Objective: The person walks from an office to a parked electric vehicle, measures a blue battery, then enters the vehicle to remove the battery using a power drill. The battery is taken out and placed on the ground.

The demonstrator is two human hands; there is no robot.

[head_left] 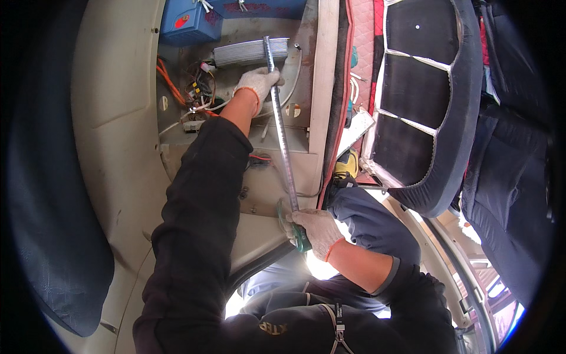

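A long, straight, shiny silver strip or tube (280, 127) with small dark marks along it slants across the middle of the view. Near its upper end my left hand (257, 81), in a white knit glove with an orange cuff, is closed at its side with the fingers partly hidden. My right hand (315, 229), gloved the same way, is closed around the lower end. Beside those fingers shows a green, partly see-through piece (301, 238); whether it joins the strip I cannot tell. Behind my left hand lies a ribbed silver metal box (247, 52) in an open compartment.
A blue box (188, 22) sits at the compartment's far end. Orange cables (170, 81) and a tangle of wires (202, 89) run along its left. To the right stand a black seat back with white straps (417, 88) and a yellow-and-black shoe (346, 165). Dark padding (56, 236) fills the left.
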